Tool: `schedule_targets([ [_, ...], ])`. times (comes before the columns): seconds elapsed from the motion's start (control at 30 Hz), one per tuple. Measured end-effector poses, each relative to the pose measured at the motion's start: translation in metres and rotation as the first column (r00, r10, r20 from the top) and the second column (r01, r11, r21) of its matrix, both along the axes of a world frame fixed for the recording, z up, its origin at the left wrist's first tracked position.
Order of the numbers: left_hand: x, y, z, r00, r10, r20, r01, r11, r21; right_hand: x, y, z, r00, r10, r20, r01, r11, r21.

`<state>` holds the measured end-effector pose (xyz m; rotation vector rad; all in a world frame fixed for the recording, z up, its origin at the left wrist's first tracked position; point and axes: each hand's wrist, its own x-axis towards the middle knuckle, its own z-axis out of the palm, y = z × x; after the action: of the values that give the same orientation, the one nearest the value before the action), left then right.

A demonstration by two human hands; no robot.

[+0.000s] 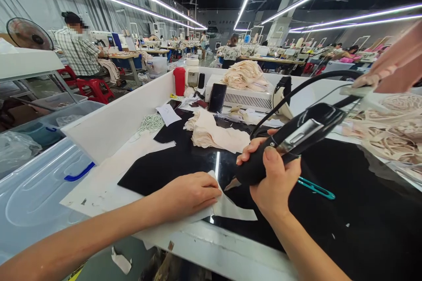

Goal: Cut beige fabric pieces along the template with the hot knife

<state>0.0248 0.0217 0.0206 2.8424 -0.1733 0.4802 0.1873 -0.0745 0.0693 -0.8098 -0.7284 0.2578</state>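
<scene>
My left hand (194, 194) is bent over a pale, flat cut piece (235, 210), its fingers drawn together on the piece's edge near the front of the table. Whether this piece is fabric or paper I cannot tell. Gripped in my right hand (275, 180) is a black corded iron (253, 167) with a silver side panel, tilted above the dark, glossy tabletop (332, 224). The iron's underside is hidden. Teal thread snips (316, 188) lie just right of my right hand. Beyond both hands rests a stack of cream fabric pieces (217, 131).
A phone (217, 97) leans against a white box (253, 96) topped with cream fabric (245, 74). The black cable (296, 90) arches right. Cream strips (392, 127) are heaped at right. A white side board (125, 109) edges the left; a clear plastic bin (42, 197) stands outside it.
</scene>
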Motion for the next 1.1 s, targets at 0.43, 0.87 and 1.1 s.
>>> schedule_targets([
  [0.43, -0.004, -0.002, -0.004, 1.000, 0.014, 0.002, -0.015, 0.997, 0.077, -0.003, 0.001, -0.007, 0.998, 0.016, 0.055, -0.016, 1.000, -0.011],
  [0.87, -0.006, -0.002, -0.004, 0.999, 0.001, 0.033, -0.006, 0.988, 0.151, -0.003, -0.011, -0.004, 0.999, -0.014, 0.044, 0.015, 1.000, -0.014],
  [1.1, -0.007, -0.002, -0.003, 1.000, 0.004, 0.005, -0.005, 0.991, 0.133, -0.001, -0.012, -0.008, 0.998, 0.011, 0.066, -0.009, 0.999, -0.036],
])
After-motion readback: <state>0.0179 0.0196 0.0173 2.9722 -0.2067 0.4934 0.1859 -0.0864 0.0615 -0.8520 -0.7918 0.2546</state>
